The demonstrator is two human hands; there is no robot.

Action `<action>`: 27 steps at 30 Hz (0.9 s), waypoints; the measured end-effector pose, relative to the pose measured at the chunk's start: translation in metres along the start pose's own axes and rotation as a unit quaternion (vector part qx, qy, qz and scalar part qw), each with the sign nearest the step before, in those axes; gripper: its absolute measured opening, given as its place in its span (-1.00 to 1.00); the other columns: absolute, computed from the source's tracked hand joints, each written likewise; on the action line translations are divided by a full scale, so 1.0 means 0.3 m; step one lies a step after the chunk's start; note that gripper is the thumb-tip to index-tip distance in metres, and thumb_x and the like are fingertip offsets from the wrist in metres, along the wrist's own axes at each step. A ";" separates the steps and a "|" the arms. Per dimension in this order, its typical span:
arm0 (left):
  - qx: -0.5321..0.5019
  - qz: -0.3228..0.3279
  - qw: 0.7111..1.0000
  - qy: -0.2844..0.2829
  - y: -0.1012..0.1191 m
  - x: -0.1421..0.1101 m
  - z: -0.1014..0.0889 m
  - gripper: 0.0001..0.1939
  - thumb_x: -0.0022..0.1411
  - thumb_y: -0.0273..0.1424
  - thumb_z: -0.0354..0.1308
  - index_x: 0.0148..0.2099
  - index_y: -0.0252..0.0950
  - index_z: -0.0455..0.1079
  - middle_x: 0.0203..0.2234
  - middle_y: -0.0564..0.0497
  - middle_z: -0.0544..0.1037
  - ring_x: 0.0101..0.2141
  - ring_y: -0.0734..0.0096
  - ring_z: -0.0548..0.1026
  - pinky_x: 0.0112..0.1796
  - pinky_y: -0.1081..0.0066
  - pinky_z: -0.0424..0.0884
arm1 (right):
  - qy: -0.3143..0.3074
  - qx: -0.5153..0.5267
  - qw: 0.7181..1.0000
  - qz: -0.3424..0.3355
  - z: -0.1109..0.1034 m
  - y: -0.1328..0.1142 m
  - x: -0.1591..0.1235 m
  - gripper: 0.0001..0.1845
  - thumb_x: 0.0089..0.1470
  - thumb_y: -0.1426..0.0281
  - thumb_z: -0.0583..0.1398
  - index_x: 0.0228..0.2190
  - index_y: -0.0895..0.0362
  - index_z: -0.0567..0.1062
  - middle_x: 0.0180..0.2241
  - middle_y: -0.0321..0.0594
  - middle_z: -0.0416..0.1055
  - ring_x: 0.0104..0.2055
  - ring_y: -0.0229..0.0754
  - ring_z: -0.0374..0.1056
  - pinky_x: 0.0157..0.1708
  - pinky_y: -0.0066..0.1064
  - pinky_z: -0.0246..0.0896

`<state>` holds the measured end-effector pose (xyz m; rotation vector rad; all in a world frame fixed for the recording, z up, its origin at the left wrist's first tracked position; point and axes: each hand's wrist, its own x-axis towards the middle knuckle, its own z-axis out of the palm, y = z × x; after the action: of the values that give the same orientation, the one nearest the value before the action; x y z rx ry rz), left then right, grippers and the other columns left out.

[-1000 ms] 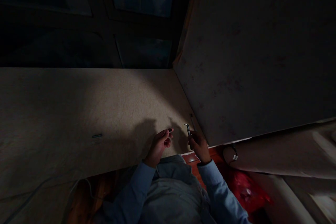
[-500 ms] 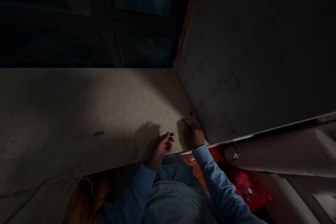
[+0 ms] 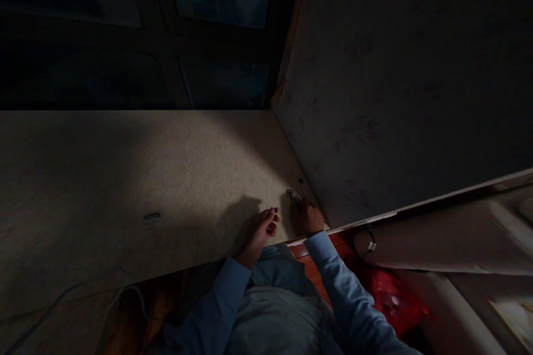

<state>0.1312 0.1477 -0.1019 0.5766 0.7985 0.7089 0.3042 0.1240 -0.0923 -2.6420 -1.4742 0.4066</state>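
slim tool (image 3: 292,198), lying on the pale tabletop (image 3: 187,161) near the patterned panel (image 3: 375,100); slanting lengthwise up and leftward from beside the right hand (image 3: 311,218), nearer to it than to the left hand (image 3: 257,234). curling right fingers downward in shadow; no telling whether closed on anything. having a dark bar (image 3: 152,216) well apart at left and a thin stick (image 3: 301,181) between tool and panel, perhaps crowding the right hand. pinching a tiny dark piece (image 3: 275,209) between left thumb and fingertip.
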 end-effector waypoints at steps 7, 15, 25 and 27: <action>-0.027 0.012 0.999 -0.015 -0.021 0.005 0.009 -0.27 -0.15 -0.02 0.39 -0.02 -0.44 0.44 -0.40 -0.03 0.40 -0.53 0.66 0.26 -0.51 0.54 0.07 | 0.089 0.274 0.949 -0.130 -0.020 0.070 -0.076 -0.52 0.19 0.08 0.08 -0.19 0.26 0.48 -0.41 -0.13 0.41 -0.40 -0.20 0.33 -0.38 -0.40 0.12; -0.083 0.024 0.995 -0.047 0.003 -0.045 0.048 -0.44 -0.06 -0.20 0.41 0.02 -0.26 0.50 -0.33 -0.02 0.39 -0.45 0.68 0.26 -0.44 0.56 0.15 | 0.083 0.399 0.862 -0.300 -0.057 -0.006 -0.233 -0.66 0.18 0.34 0.22 -0.03 0.21 0.40 -0.40 -0.22 0.34 -0.42 -0.33 0.27 -0.43 -0.51 0.22; -0.166 -0.037 0.979 -0.113 -0.032 -0.083 0.088 -0.63 -0.03 -0.23 0.39 -0.32 -0.43 0.41 -0.43 0.00 0.37 -0.41 0.61 0.32 -0.37 0.53 0.23 | 0.210 0.303 0.829 -0.421 -0.096 -0.028 -0.225 -0.59 0.09 0.60 0.23 -0.02 0.10 0.45 -0.27 -0.16 0.33 -0.31 -0.33 0.30 -0.32 -0.50 0.29; -0.151 -0.060 0.982 -0.093 -0.022 -0.091 0.095 -0.51 -0.15 -0.16 0.44 -0.33 -0.44 0.38 -0.50 0.02 0.35 -0.46 0.59 0.31 -0.42 0.51 0.21 | 0.219 0.296 0.830 -0.418 -0.099 -0.022 -0.220 -0.66 0.08 0.59 0.25 -0.07 0.14 0.49 -0.28 -0.15 0.31 -0.30 -0.33 0.30 -0.31 -0.49 0.29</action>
<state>0.1426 0.1174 -0.0784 0.3112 0.5342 0.6399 0.2739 0.0732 -0.0502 -1.3129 -1.7601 0.1129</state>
